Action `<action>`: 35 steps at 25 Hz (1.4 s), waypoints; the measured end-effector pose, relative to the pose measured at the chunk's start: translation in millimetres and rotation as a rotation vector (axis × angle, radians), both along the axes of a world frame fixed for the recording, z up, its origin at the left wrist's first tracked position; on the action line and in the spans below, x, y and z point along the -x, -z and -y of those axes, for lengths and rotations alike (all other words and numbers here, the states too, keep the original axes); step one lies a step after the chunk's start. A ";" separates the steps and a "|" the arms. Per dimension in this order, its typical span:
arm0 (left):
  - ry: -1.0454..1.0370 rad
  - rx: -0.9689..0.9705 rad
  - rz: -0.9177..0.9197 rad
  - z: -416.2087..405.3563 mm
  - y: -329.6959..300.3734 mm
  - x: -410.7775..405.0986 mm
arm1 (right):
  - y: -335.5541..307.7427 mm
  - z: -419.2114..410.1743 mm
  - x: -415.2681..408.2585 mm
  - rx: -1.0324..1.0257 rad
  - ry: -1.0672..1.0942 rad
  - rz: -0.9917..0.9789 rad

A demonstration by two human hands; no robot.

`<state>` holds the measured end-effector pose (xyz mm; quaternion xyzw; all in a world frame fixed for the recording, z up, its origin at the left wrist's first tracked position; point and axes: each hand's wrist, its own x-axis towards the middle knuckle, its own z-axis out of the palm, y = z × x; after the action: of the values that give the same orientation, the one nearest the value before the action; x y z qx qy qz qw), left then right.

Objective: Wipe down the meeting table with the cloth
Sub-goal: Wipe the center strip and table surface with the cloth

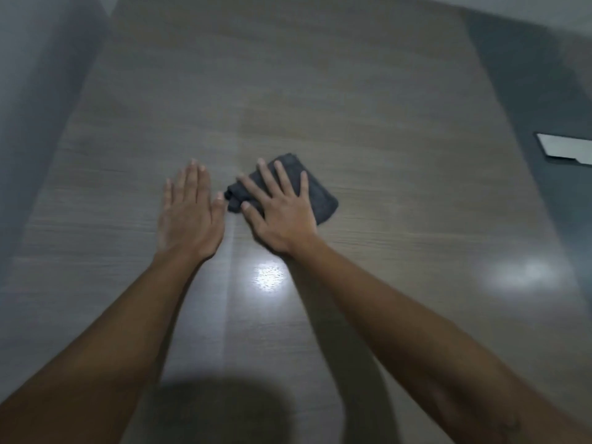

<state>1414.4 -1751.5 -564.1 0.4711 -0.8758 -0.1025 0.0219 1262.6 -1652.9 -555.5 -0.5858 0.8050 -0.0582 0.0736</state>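
Observation:
A long wood-grain meeting table [320, 91] fills the view. On it, near the middle, lies a dark grey folded cloth [320, 193]. My right hand [278, 206] presses flat on the cloth's left part, fingers spread, palm down. My left hand [189, 213] rests flat on the bare tabletop just left of the cloth, fingers together and straight, holding nothing. The cloth's near-left corner is hidden under my right palm.
The table's left edge runs along a grey floor [32, 107]; its right edge borders a darker floor [538, 107]. A white flat object [563, 149] lies on the floor at the right. Glare spots shine on the tabletop near my forearms.

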 end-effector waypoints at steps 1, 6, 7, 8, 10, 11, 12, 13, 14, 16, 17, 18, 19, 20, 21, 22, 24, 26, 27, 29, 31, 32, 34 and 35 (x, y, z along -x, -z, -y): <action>-0.003 0.002 0.001 -6.1 -0.3 -1.1 | 0.4 -22.2 -10.8 0.023 0.004 0.015; 0.043 0.004 -0.020 -34.1 -2.2 4.6 | -3.9 -129.2 -4.9 0.011 0.097 -0.026; 0.049 0.002 -0.033 -34.3 -2.3 4.2 | -3.4 -146.6 8.9 0.001 0.134 -0.031; 0.052 -0.005 -0.043 -33.5 -2.2 3.4 | -2.9 -161.8 25.5 -0.009 0.191 -0.035; 0.052 -0.015 -0.058 -32.4 -2.4 2.3 | -0.9 -181.6 61.3 -0.035 0.355 -0.038; 0.052 -0.009 -0.062 -32.8 -2.6 2.8 | 0.0 -183.7 78.6 -0.057 0.438 -0.040; 0.052 0.002 -0.065 -33.0 -2.5 3.9 | 1.0 -179.3 94.4 -0.079 0.506 -0.041; 0.051 0.013 -0.065 -34.4 -2.7 4.3 | 1.0 -170.4 107.4 -0.093 0.559 -0.040; 0.051 0.023 -0.063 -34.0 -2.1 5.0 | 0.2 -155.3 117.9 -0.099 0.608 -0.032; 0.047 0.040 -0.060 -32.2 0.3 5.0 | -1.6 -113.0 127.5 -0.094 0.680 -0.004; 0.045 0.043 -0.060 -30.9 1.8 5.1 | -1.8 -89.4 126.0 -0.091 0.687 0.008; 0.043 0.046 -0.060 -30.2 3.0 4.6 | -2.0 -67.0 118.9 -0.087 0.665 0.018; 0.044 0.052 -0.058 -30.2 3.7 4.4 | -2.1 -47.1 107.8 -0.081 0.612 0.022; 0.047 0.058 -0.056 -30.7 4.6 4.4 | -1.4 -32.8 93.2 -0.075 0.543 0.017; 0.048 0.061 -0.051 -30.6 5.2 4.6 | -1.4 -24.5 77.2 -0.066 0.468 0.011; 0.047 0.059 -0.045 -30.1 5.5 4.8 | -1.7 -23.6 61.8 -0.057 0.391 0.011; 0.050 0.056 -0.045 -31.3 4.4 5.7 | -4.4 -47.4 38.5 -0.044 0.240 0.020; 0.054 0.056 -0.050 -31.4 3.1 5.8 | -2.5 -90.3 32.1 -0.013 0.145 0.027; 0.052 0.052 -0.046 -32.0 2.0 5.1 | -0.7 -114.0 37.3 0.008 0.141 0.018; 0.048 0.053 -0.053 -32.0 1.4 4.8 | 3.5 -156.4 63.1 0.034 0.271 -0.029; 0.042 0.049 -0.064 -27.6 2.1 6.0 | 3.5 -182.2 97.8 0.003 0.476 -0.050; 0.035 0.048 -0.071 -24.3 1.8 7.4 | 2.5 -187.1 114.8 -0.026 0.550 -0.057; 0.017 0.045 -0.063 -12.9 2.7 8.1 | 3.1 -176.0 144.7 -0.070 0.639 -0.055; 0.010 0.046 -0.060 -9.6 3.1 9.5 | 1.9 -165.4 158.2 -0.078 0.685 -0.044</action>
<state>1404.8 -1741.9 -567.3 0.4628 -0.8793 -0.0964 0.0586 1104.4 -1487.5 -557.4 -0.2791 0.9580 -0.0359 0.0547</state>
